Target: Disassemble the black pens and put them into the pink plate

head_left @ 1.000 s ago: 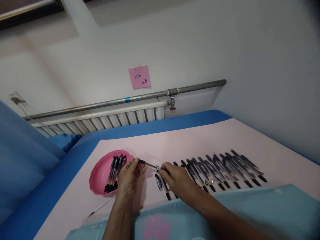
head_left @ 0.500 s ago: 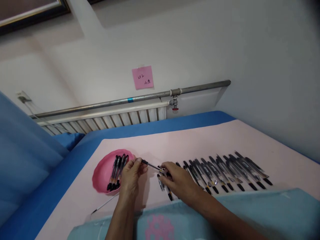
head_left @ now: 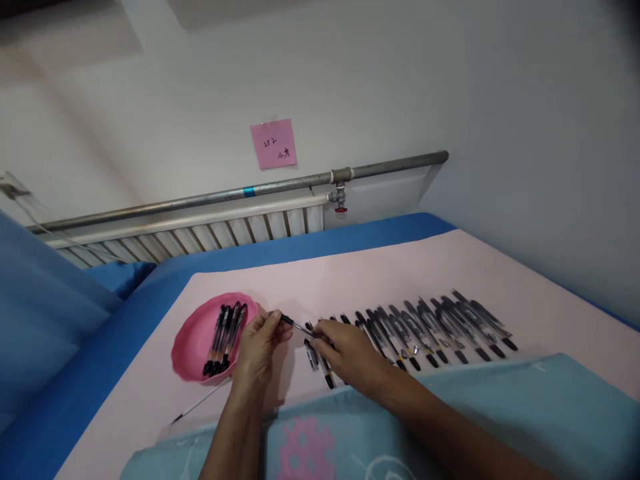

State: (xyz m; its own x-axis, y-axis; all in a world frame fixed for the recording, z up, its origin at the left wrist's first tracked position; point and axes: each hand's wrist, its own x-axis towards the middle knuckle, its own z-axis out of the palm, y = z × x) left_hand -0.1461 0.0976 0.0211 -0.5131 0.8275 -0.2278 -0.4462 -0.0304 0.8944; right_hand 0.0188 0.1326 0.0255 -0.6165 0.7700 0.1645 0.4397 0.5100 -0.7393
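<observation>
A slim pen (head_left: 299, 326) spans the gap between my hands, its dark section by the left fingertips and a thinner, pale stretch running right. My left hand (head_left: 256, 347) pinches the dark end. The other end disappears into the closed fingers of my right hand (head_left: 353, 350), which hide what is there. Below the right fingers lie a loose black pen cap (head_left: 311, 355) and a pen with a black end (head_left: 326, 375). Just left of my left hand, a pink scalloped bowl (head_left: 186, 343) holds several black pens (head_left: 225, 339), partly overlapped by that hand.
Many clear pen barrels and black caps (head_left: 435, 330) form a slanting row on the pink mat (head_left: 300, 280). A thin refill (head_left: 200, 403) lies near the bowl. A light-blue cloth (head_left: 450, 413) covers the near edge. Behind stand a radiator (head_left: 240, 230) and pipe (head_left: 290, 183).
The head view has shifted, so the scene sits further left and higher. My hands keep hold of the pen, with the right fingers slightly nearer the left and less of it showing between.
</observation>
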